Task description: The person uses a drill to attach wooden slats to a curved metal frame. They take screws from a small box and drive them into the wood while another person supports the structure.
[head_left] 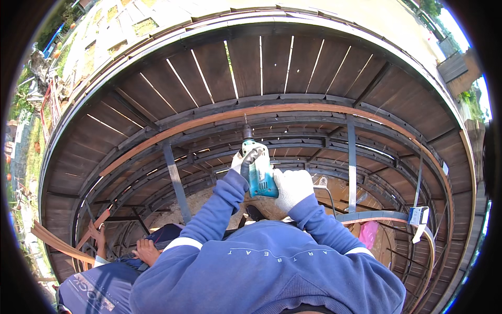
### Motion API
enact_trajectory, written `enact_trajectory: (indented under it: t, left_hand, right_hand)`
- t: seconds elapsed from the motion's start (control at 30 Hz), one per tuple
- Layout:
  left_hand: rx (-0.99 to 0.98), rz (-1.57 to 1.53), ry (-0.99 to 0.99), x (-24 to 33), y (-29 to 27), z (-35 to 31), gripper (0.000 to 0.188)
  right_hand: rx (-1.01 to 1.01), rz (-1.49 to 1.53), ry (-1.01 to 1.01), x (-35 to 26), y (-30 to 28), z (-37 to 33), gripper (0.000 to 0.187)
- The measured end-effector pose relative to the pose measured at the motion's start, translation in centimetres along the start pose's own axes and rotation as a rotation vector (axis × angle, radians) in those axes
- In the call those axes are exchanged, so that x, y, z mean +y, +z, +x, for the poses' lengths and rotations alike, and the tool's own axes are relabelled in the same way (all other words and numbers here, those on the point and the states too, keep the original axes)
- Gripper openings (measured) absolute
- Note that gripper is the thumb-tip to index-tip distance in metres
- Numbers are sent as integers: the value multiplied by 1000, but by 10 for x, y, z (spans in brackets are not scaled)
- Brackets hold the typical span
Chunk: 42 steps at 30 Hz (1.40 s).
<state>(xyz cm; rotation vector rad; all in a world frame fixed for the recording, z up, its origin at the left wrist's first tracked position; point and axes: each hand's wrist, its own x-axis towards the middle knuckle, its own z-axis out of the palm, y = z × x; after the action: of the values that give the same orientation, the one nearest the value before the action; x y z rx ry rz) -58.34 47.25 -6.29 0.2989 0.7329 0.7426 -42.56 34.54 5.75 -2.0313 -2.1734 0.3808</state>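
Observation:
Both my hands are on a teal power drill (263, 175) at the middle of the view. My left hand (238, 161), in a white glove, is closed around its front part, next to a black grip. My right hand (294, 189), also white-gloved, is closed at the drill's rear; its handle is hidden there. Forward from the black chuck (248, 132) points a thin bit (245, 119). Its tip is at a reddish-brown wooden strip (293, 107) that curves along a dark frame; whether it has entered the wood, I cannot tell.
Dark slatted boards (206, 73) and curved black frame bars (308, 141) surround me, with upright posts (351, 162). At lower left, another person's hands (147, 252) are near loose wooden strips (63, 243). A cord (331, 200), pink bag (368, 234) and white-blue device (418, 216) are at right.

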Motion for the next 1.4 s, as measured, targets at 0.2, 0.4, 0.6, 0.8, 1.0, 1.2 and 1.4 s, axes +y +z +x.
enact_trajectory:
  t: [0.2, 0.4, 0.6, 0.8, 1.0, 1.2, 1.4]
  left_hand:
    - [-41, 139, 27, -1, -1, -1, 38]
    - [-95, 28, -44, 2, -8, 7, 38]
    - [-112, 120, 58, -1, -15, 18, 40]
    - [-115, 108, 15, 4, -12, 19, 39]
    - [-44, 141, 67, -19, -29, 8, 39]
    - [-55, 257, 116, -6, -17, 7, 30]
    - [-81, 98, 66, -11, -28, 21, 31]
  right_hand:
    - [-32, -18, -1, 2, 0, 1, 38]
    - [-6, 6, 12, -4, -6, 4, 37]
    - [18, -53, -17, 0, -3, -3, 48]
    - [0, -69, -11, -1, -6, -5, 61]
    - [8, -22, -30, -5, -1, -18, 64]
    - [0, 10, -2, -9, -1, -8, 64]
    - [-11, -5, 1, -8, -4, -4, 64]
